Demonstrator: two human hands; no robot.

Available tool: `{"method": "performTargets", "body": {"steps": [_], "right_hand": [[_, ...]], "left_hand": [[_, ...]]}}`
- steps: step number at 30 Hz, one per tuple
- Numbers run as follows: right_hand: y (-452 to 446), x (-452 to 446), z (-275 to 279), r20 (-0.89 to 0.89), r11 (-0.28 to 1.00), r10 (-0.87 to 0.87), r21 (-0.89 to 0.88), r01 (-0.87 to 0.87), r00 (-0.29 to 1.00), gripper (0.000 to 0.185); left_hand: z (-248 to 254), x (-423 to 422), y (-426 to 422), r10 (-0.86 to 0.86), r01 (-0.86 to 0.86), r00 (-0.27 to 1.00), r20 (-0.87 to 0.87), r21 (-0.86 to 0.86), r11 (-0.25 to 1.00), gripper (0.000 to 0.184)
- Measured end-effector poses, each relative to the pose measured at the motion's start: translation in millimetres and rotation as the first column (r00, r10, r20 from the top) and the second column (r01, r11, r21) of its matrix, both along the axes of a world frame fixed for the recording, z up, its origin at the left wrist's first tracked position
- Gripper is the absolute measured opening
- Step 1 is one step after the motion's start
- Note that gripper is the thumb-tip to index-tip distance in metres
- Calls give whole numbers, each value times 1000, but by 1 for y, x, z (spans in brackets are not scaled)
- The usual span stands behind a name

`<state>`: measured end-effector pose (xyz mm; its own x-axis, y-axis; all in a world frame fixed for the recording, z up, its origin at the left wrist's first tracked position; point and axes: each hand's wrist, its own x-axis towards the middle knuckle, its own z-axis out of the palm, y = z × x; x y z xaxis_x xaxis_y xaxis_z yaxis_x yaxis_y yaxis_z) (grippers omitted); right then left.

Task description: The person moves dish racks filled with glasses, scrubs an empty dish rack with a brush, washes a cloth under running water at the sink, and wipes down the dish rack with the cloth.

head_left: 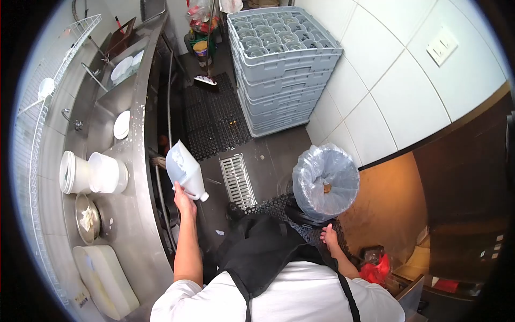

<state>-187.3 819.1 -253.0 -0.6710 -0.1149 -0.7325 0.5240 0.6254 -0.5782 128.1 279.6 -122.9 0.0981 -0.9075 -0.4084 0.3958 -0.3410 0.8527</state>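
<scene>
My left hand [184, 200] is wrapped round the side of a white plastic jug [186, 173] with its top cut open, held over the floor beside the steel counter. The jug's capped spout points down towards me. My right hand [329, 235] hangs near the lower edge of a bin lined with a clear plastic bag [325, 182]. Its fingers are curled, and whether anything is in them is too small to tell. Something brown lies down inside the bag.
Left, a steel counter [140, 214] bears white buckets [108, 173], a metal bowl [87, 217] and a pale tray [105, 282]. Grey glass racks [284, 67] are stacked ahead. A broom [205, 81] stands on the black mat [212, 121]; a drain grate [237, 181] lies nearer.
</scene>
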Motion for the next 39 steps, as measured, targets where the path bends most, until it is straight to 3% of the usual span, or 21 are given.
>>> {"method": "performTargets", "body": {"steps": [6,8,10,12,15,18,21,24,27,28,31,34,39], "right_hand": [[-77,4,2,-36,993,121,18,-120,992,67],[-114,11,13,-15,985,167,32,-167,986,66],[-148,19,23,-122,952,299,-30,-305,946,63],[-186,27,21,-20,973,231,-12,-231,973,62],[-232,43,22,-117,960,281,18,-281,953,63],[-264,24,-4,-381,723,685,460,-515,621,60],[-313,-20,-36,-463,879,475,293,-376,749,56],[-413,-46,4,-369,948,268,-63,-312,890,51],[-530,-67,49,-338,881,255,-306,-361,906,48],[-569,-77,54,-319,854,263,-361,-373,910,46],[-691,-105,53,-263,700,287,-599,-389,921,46],[-813,-122,103,-206,602,486,-625,-496,850,45],[-966,-142,182,-465,344,701,-443,-828,541,47]], "left_hand": [[56,-51,-52,-183,187,966,-181,7,982,55],[48,-55,-80,-295,283,935,-197,-85,955,54],[55,-61,-109,-276,261,940,-202,-96,960,52],[98,-66,-131,-322,301,906,-274,-118,946,54],[139,-71,-165,-332,303,904,-268,-144,942,55],[143,-79,-205,-312,256,907,-283,-218,942,53],[146,-88,-241,-272,197,907,-321,-248,948,54],[156,-99,-290,-213,107,887,-410,-268,958,57],[160,-107,-370,-184,10,817,-546,-306,952,44],[166,-109,-399,-177,-14,834,-522,-341,940,55],[183,-111,-492,23,-188,849,-528,-261,947,49],[181,-107,-591,96,-213,885,-456,-213,954,46],[166,-86,-752,182,-233,919,-349,-111,966,48]]}}
